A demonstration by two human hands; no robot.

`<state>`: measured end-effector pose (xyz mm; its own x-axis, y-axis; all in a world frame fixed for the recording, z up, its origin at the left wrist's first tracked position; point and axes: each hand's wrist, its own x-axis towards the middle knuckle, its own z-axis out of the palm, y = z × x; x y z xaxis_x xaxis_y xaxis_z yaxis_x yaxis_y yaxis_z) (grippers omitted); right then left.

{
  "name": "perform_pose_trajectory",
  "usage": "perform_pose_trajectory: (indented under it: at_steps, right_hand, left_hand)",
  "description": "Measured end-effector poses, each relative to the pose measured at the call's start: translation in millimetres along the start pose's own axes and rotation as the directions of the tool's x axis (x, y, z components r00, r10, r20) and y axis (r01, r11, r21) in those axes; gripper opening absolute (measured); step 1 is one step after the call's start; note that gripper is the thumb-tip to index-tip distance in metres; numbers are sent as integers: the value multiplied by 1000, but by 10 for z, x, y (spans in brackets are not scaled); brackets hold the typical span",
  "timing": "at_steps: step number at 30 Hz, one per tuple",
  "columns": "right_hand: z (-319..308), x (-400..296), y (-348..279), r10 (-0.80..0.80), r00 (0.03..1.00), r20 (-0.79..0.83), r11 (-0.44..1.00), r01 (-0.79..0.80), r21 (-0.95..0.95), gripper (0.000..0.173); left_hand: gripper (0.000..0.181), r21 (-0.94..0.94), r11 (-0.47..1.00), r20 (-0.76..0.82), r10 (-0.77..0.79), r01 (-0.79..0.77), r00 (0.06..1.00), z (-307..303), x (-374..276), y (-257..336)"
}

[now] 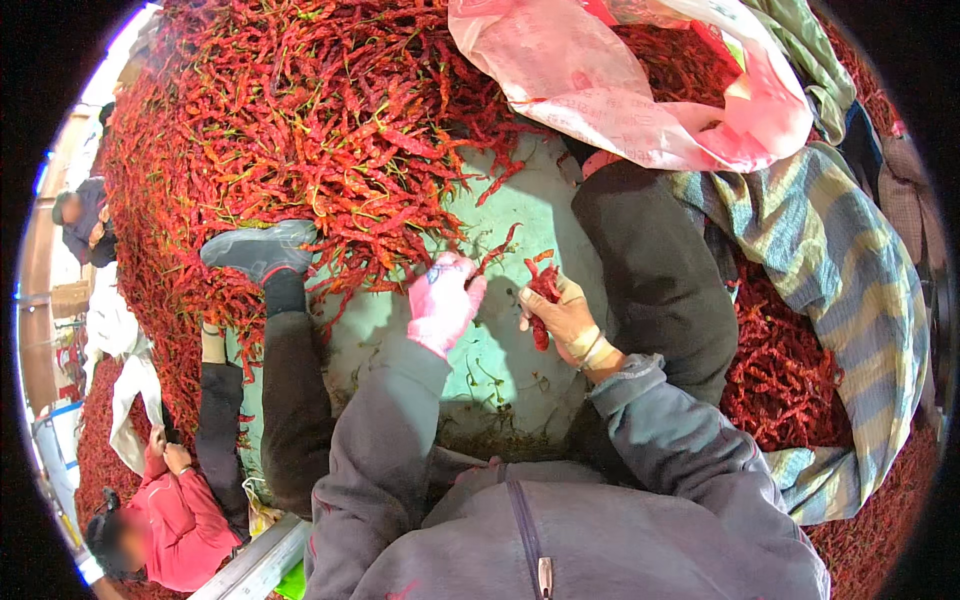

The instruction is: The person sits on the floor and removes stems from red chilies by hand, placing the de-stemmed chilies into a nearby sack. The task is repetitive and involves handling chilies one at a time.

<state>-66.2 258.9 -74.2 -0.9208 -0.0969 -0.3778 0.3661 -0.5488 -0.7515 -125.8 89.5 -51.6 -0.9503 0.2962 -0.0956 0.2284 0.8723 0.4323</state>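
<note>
My left hand (444,304), in a pale pink glove, pinches a dried red chili pepper (501,247) by one end between thumb and fingers. To its right, my bare right hand (564,319) is closed around several red chili peppers (543,289), their ends sticking out above and below the thumb. Tape wraps a finger and the wrist of that hand. Beneath both hands lies a pale green sheet (525,195), with loose chili stems (486,382) scattered on it. A large heap of red chili peppers with green stems (330,135) rises just beyond my left hand.
My shoe (262,247) rests against the heap. An open white plastic sack (577,82) and a striped cloth sack (870,300) hold chili peppers at the right. A person in red (184,525) sits at lower left, beside a metal beam (255,559); another person (86,221) is farther off.
</note>
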Motion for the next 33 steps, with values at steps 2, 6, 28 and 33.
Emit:
perform_pose_trajectory:
  at_steps: [2, 6, 28, 33]
  right_hand:
    - [28, 31, 143, -9, 999, -31, 996, 6, -89, 16]
    - [157, -13, 157, -28, 1000, 7, 990, 28, -140, 20]
    - [177, -117, -30, -6, 966, 260, 995, 33, -97, 13]
    - [189, -105, -39, 35, 965, 261, 985, 10, -170, 16]
  left_hand:
    - [19, -25, 995, -133, 92, -96, 987, -13, -186, 119]
    - [19, 38, 973, -24, 229, -228, 973, -90, -435, 270]
    - [17, -583, 808, 141, 1, 82, 990, -103, -737, 257]
    - [20, -498, 865, 141, 19, 54, 990, -52, -689, 180]
